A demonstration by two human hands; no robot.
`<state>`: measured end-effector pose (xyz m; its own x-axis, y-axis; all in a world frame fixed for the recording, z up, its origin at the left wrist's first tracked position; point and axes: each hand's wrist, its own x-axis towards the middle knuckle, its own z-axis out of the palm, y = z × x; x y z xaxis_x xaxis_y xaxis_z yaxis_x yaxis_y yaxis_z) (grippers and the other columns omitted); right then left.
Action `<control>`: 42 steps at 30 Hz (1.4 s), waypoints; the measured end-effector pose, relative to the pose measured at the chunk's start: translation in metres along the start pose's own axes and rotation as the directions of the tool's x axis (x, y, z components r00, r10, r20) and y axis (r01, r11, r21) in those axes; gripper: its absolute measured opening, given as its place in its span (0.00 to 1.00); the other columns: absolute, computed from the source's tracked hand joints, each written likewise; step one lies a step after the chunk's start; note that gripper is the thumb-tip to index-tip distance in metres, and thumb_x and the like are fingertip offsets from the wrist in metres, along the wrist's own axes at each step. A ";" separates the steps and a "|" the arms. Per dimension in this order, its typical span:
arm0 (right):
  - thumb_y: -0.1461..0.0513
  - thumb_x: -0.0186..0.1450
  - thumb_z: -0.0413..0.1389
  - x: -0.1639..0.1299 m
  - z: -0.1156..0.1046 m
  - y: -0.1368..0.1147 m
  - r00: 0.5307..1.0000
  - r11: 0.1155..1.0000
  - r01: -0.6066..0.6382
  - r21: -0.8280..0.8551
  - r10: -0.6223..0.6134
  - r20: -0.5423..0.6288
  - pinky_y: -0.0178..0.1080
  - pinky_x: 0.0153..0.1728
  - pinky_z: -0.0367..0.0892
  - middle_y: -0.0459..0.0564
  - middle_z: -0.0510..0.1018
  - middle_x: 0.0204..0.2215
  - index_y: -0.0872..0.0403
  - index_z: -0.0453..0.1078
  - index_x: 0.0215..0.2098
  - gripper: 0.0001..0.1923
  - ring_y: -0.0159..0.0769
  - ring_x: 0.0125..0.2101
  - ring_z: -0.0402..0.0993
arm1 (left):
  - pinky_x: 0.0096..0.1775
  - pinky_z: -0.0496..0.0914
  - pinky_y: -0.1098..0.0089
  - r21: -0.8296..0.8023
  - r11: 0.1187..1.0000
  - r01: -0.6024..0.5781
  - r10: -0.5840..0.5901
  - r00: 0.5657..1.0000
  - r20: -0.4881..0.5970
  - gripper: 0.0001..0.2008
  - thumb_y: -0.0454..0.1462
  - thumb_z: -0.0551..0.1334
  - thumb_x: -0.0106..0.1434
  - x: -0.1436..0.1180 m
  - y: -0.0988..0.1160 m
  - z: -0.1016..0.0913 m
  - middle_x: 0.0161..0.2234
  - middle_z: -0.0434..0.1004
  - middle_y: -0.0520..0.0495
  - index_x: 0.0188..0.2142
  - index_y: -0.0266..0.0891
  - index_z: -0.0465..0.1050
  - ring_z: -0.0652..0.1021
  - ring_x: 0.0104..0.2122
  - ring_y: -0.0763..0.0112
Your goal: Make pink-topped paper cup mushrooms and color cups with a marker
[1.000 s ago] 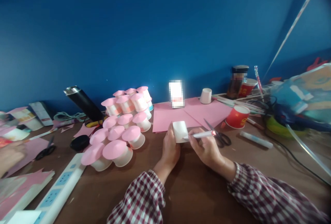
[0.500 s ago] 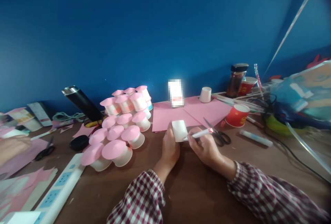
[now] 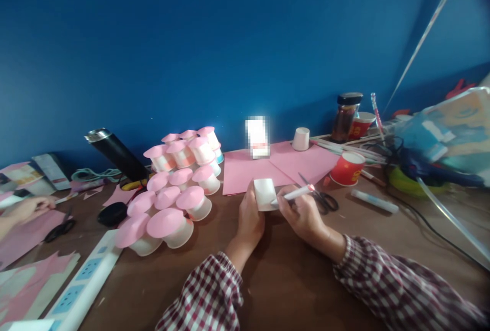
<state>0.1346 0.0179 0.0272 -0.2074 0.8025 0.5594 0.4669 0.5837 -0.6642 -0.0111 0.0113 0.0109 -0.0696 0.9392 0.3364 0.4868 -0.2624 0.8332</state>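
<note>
White cup (image 3: 265, 196) sits between both hands over the bench (image 3: 225, 224). Far left, a co-worker's hand (image 3: 30, 208) is farther back across pink paper (image 3: 28, 239) than half a second ago. Next stand at least fourteen pink-topped cups (image 3: 170, 223), with bare bench from their edge to the left hand (image 3: 250, 213), its grip closed around the cup. The right hand (image 3: 302, 216) pinches one white pen (image 3: 298, 194), tip unmoved by the cup's lower right edge. Rightward, one pair of scissors (image 3: 327, 202), two red cups (image 3: 346, 169).

Past the fingers (image 3: 250, 202), a pixelated white rectangle (image 3: 258, 136), perhaps a screen, glares against the dim blue wall (image 3: 214, 45); right of them, the checked sleeve (image 3: 429, 287) blurs.
</note>
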 end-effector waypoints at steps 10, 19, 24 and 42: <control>0.62 0.64 0.49 0.001 -0.001 -0.001 0.999 0.998 0.016 0.057 -0.018 0.041 0.32 0.25 0.65 0.47 0.75 0.23 0.55 0.65 0.31 0.06 0.32 0.22 0.71 | 0.45 0.65 0.63 0.012 1.000 0.019 -0.018 0.999 -0.027 0.14 0.36 0.54 0.61 0.001 -0.008 0.002 0.39 0.75 0.44 0.47 0.39 0.63 0.74 0.42 0.60; 0.62 0.65 0.49 0.000 0.000 -0.001 0.999 0.996 0.017 0.087 -0.021 0.041 0.31 0.24 0.64 0.46 0.72 0.22 0.55 0.64 0.30 0.06 0.30 0.21 0.68 | 0.45 0.66 0.62 -0.010 0.999 0.037 -0.038 0.999 -0.033 0.13 0.37 0.55 0.61 0.001 -0.004 0.002 0.39 0.76 0.43 0.46 0.39 0.65 0.74 0.42 0.60; 0.62 0.65 0.49 0.000 0.000 0.001 1.000 0.996 0.006 0.093 -0.008 0.020 0.31 0.25 0.65 0.47 0.74 0.23 0.55 0.64 0.31 0.06 0.31 0.22 0.70 | 0.45 0.66 0.61 -0.011 0.999 0.047 -0.047 0.999 -0.022 0.14 0.37 0.55 0.61 0.001 -0.004 0.001 0.39 0.76 0.43 0.47 0.39 0.64 0.74 0.43 0.59; 0.62 0.64 0.49 0.003 0.000 0.006 1.000 0.999 -0.016 0.040 0.015 0.007 0.32 0.25 0.64 0.47 0.73 0.22 0.56 0.65 0.30 0.07 0.31 0.21 0.68 | 0.47 0.65 0.61 -0.067 0.998 0.021 -0.024 0.999 -0.043 0.16 0.35 0.57 0.59 0.000 -0.006 0.002 0.42 0.76 0.43 0.48 0.38 0.64 0.74 0.43 0.60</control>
<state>0.1369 0.0235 0.0253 -0.2062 0.8122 0.5458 0.4352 0.5757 -0.6922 -0.0125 0.0131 0.0050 -0.1187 0.9349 0.3345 0.4258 -0.2564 0.8677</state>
